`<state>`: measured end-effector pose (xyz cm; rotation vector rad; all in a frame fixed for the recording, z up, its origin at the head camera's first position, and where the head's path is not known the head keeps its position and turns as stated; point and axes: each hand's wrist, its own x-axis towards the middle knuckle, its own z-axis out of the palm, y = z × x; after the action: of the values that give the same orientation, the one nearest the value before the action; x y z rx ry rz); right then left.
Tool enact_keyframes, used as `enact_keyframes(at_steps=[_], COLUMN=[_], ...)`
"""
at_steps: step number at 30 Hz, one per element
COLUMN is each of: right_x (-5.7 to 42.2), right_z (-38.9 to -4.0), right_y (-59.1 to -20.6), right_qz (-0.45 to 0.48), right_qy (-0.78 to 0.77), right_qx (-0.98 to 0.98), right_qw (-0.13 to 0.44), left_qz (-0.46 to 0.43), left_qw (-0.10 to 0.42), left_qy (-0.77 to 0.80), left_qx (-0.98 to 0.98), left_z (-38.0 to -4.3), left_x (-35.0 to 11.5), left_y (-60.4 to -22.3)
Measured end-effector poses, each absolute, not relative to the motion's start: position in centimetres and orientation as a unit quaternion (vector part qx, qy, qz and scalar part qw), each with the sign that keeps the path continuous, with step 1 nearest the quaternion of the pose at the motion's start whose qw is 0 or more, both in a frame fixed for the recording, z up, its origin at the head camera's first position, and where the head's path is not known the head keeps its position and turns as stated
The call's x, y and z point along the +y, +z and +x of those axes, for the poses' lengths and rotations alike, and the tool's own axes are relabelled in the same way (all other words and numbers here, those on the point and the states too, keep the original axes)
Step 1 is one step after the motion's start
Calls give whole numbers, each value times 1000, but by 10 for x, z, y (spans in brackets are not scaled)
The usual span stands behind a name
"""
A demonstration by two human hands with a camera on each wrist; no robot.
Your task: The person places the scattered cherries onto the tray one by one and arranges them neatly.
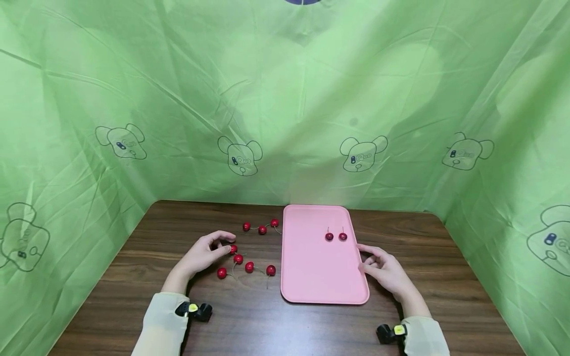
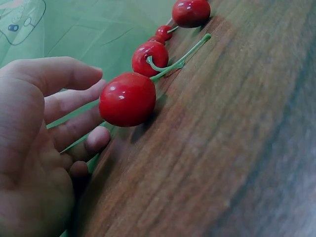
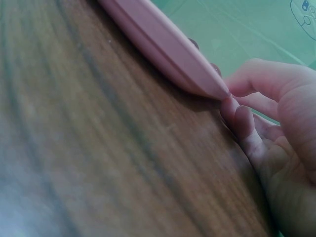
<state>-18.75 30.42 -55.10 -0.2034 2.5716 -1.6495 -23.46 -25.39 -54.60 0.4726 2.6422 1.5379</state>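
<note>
My left hand (image 1: 206,254) is around a red cherry (image 1: 233,249) on the table, thumb tip right at its side and fingers slightly bent beyond it. In the left wrist view this cherry (image 2: 128,100) sits in front of the fingers, its green stem pointing away from the hand. Another cherry (image 1: 238,258) lies close by it. At the right side of a pink tray (image 1: 311,277), my right hand (image 1: 386,271) holds the rim, thumb and fingers meeting at the edge. Two cherries, one of them dark red (image 1: 329,237), lie on the tray with stems pointing up.
Three cherries (image 1: 262,230) lie in a row beyond my left hand. More cherries (image 1: 249,267) lie between that hand and the tray, and one (image 1: 221,273) is below the hand. Green cloth (image 1: 303,123) hangs around the wooden table (image 1: 249,326).
</note>
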Motion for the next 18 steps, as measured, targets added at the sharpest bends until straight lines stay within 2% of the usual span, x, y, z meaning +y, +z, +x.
enact_keyframes(at_steps=[18], right_x=[305], right_z=[-189], right_y=[-552], right_qz=[-71], right_qy=[-542], right_qx=[836], right_qw=[40], left_qz=[178], left_qw=[42], left_qy=[466], left_qx=[865], left_z=[-232], left_x=[-250], left_y=[-545])
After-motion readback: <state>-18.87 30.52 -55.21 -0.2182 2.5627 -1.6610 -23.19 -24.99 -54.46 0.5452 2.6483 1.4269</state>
